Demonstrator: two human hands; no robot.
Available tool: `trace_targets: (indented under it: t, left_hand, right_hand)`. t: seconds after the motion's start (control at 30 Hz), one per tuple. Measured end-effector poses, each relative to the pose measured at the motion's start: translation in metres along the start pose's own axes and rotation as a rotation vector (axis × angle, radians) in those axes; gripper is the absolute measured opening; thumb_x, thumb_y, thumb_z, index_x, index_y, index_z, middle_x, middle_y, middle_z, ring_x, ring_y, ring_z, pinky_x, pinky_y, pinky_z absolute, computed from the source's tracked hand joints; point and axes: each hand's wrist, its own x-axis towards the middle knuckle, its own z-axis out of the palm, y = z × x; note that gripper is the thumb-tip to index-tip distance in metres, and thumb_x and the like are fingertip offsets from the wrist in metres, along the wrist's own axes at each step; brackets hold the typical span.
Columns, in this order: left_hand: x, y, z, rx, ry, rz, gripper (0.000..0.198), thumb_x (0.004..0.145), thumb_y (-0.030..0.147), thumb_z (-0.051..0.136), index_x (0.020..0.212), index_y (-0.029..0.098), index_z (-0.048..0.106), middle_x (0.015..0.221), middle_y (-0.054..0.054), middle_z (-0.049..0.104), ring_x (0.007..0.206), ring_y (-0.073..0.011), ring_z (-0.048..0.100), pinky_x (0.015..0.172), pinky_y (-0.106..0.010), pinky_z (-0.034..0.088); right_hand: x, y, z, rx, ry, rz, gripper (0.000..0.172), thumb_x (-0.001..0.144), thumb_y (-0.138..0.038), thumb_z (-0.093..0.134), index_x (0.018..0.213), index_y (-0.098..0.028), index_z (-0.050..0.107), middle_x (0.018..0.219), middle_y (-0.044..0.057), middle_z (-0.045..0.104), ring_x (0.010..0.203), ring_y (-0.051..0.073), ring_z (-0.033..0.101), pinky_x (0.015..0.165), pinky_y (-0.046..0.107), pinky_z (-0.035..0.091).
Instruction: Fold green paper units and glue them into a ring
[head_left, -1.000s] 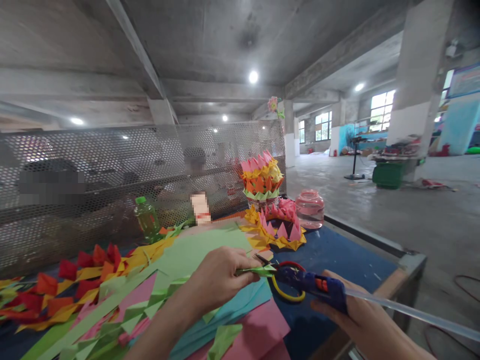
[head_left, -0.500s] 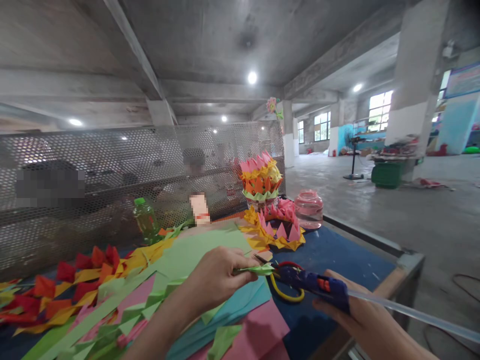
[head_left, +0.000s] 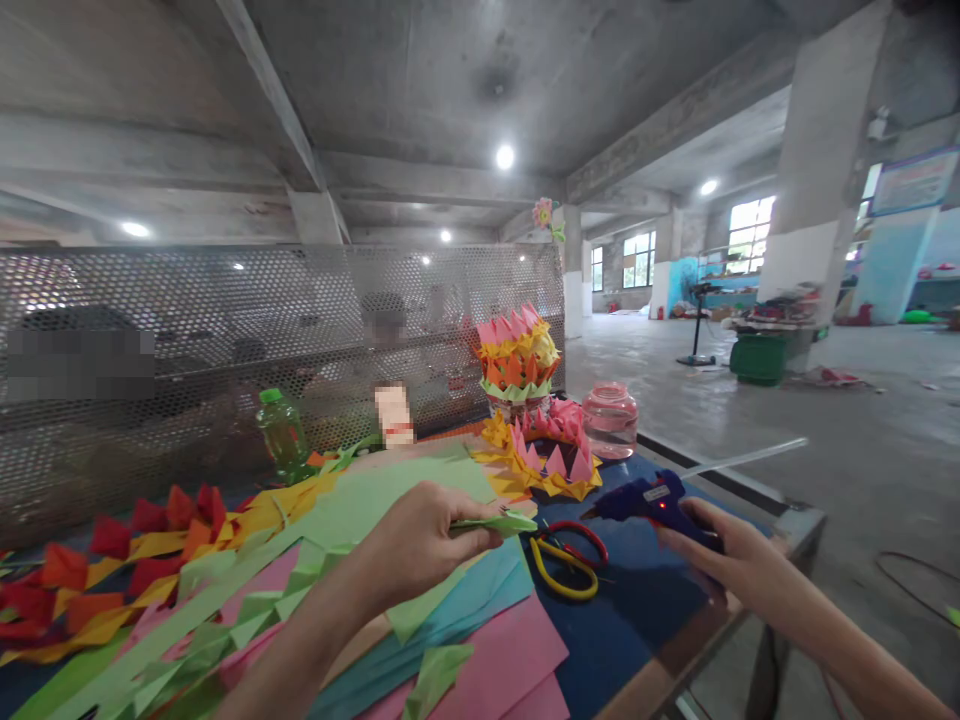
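Note:
Between the thumb and fingers of my left hand (head_left: 431, 545) is a folded piece of green paper (head_left: 508, 522), held above the paper sheets. My right hand (head_left: 731, 550) grips a blue hot glue gun (head_left: 651, 497) by its handle, nozzle pointing left, over the table's right side. A small red light glows on the gun, and a clear glue stick (head_left: 750, 455) juts from its back. Scissors (head_left: 566, 562) with red and yellow handles lie on the blue tabletop (head_left: 637, 630) between my hands. Light green sheets (head_left: 405, 480), blue sheets (head_left: 442, 630) and pink sheets (head_left: 510, 655) spread beneath my left hand.
Pink and yellow paper crowns (head_left: 559, 455) sit behind the scissors, beside a stack of coloured paper rings (head_left: 519, 350). A pink jar (head_left: 610, 420) and a green bottle (head_left: 283, 435) stand farther back. Red and yellow folded strips (head_left: 112, 570) lie left. A perforated metal panel (head_left: 315, 320) borders the back.
My right hand has drawn the glue gun away from the green paper, to the right and slightly up. The scissors now show fully. My left hand still holds the paper.

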Motion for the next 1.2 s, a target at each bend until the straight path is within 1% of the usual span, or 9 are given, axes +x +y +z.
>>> trace_targets:
  t: [0.17,0.37,0.53,0.67,0.73,0.83,0.93,1.1,1.2]
  left_hand:
    - [0.000,0.001,0.000,-0.003,-0.003,-0.048,0.028,0.093,0.039,0.058,0.091,0.019,0.077,0.065,0.002,0.060,0.060,-0.0100,0.046,0.057,-0.023,0.029]
    - [0.001,-0.001,0.000,-0.017,-0.008,-0.100,0.025,0.089,0.039,0.062,0.092,0.021,0.079,0.058,0.004,0.050,0.055,-0.0094,0.038,0.052,-0.022,0.024]
    - [0.000,-0.002,0.002,-0.013,0.007,-0.078,0.027,0.088,0.040,0.063,0.091,0.018,0.080,0.053,0.005,0.042,0.051,-0.0088,0.032,0.050,-0.024,0.021]
    - [0.002,-0.006,0.004,-0.040,0.010,-0.110,0.030,0.086,0.042,0.066,0.087,0.016,0.080,0.053,0.004,0.045,0.051,-0.0090,0.031,0.051,-0.025,0.020]
    - [0.004,-0.008,0.005,-0.050,0.012,-0.107,0.029,0.086,0.041,0.067,0.090,0.015,0.080,0.054,0.003,0.046,0.052,-0.0090,0.031,0.051,-0.024,0.020]
    - [0.004,-0.009,0.004,-0.056,0.022,-0.083,0.027,0.087,0.038,0.067,0.095,0.016,0.079,0.057,0.002,0.051,0.054,-0.0092,0.035,0.052,-0.023,0.024]
    - [0.003,-0.007,0.001,-0.054,0.041,-0.055,0.022,0.087,0.034,0.067,0.094,0.016,0.079,0.062,0.002,0.056,0.056,-0.0094,0.039,0.054,-0.022,0.027]
    - [0.001,-0.004,-0.004,-0.035,0.069,-0.044,0.022,0.087,0.036,0.070,0.085,0.016,0.079,0.057,0.003,0.051,0.053,-0.0087,0.035,0.053,-0.024,0.026]
    - [0.001,-0.006,-0.006,-0.041,0.076,-0.028,0.026,0.089,0.040,0.068,0.092,0.017,0.080,0.056,0.003,0.052,0.051,-0.0088,0.035,0.051,-0.024,0.026]
  right_hand:
    - [0.019,0.018,-0.023,-0.174,0.050,-0.006,0.046,0.086,-0.062,0.055,0.093,-0.021,0.075,0.078,0.001,0.075,0.073,0.023,0.070,0.063,0.027,0.052]
    - [0.033,0.039,-0.025,-0.454,0.132,0.034,0.048,0.085,-0.067,0.051,0.077,-0.026,0.077,0.070,0.003,0.070,0.070,0.026,0.068,0.063,0.033,0.048]
    - [0.030,0.048,-0.020,-0.645,0.212,0.034,0.050,0.083,-0.061,0.048,0.082,-0.020,0.076,0.080,0.016,0.068,0.076,0.038,0.066,0.070,0.048,0.047]
    - [0.013,0.003,0.009,-0.667,0.276,-0.151,0.043,0.089,-0.054,0.045,0.106,-0.021,0.068,0.102,0.019,0.067,0.090,0.040,0.064,0.076,0.052,0.048]
    - [0.000,-0.039,0.036,-0.427,0.049,-0.404,0.031,0.096,-0.044,0.044,0.104,-0.024,0.066,0.105,0.011,0.068,0.096,0.030,0.065,0.083,0.043,0.050]
    - [-0.015,-0.108,0.079,-0.223,-0.368,-0.535,0.030,0.102,-0.038,0.039,0.100,-0.025,0.066,0.102,0.007,0.068,0.095,0.022,0.065,0.080,0.032,0.051]
    - [-0.018,-0.156,0.113,-0.280,-0.463,-0.511,0.027,0.101,-0.040,0.046,0.104,-0.023,0.067,0.102,0.008,0.070,0.097,0.024,0.065,0.085,0.034,0.048]
    - [-0.006,-0.180,0.145,-0.433,-0.575,-0.475,0.037,0.097,-0.048,0.051,0.100,-0.015,0.069,0.097,0.015,0.072,0.098,0.033,0.066,0.082,0.039,0.046]
    - [-0.004,-0.181,0.152,-0.411,-0.650,-0.484,0.018,0.091,-0.033,0.060,0.093,-0.016,0.069,0.090,0.010,0.073,0.085,0.028,0.068,0.071,0.032,0.044]
